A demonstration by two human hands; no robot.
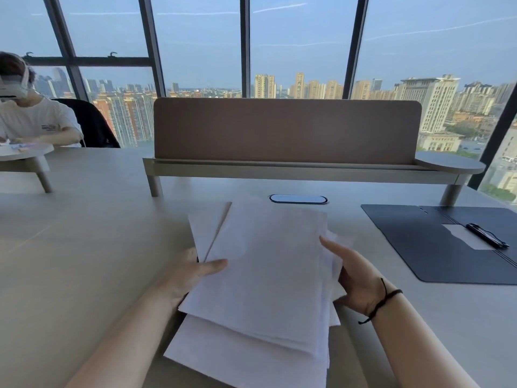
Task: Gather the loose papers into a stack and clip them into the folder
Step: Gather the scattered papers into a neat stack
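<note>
Pale desk [84,261] before tall city windows, bare room at left. White papers [265,275], uneven at edges, held mid-desk: left hand [193,273] gripping left edge, right hand [352,278] gripping right. Far right, open dark folder [414,247], black clip [486,234] inside.

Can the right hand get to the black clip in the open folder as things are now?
Probably yes, once it lets go. The right hand grips the papers by their right edge, and only bare table lies between it and the clip in the folder.
</note>
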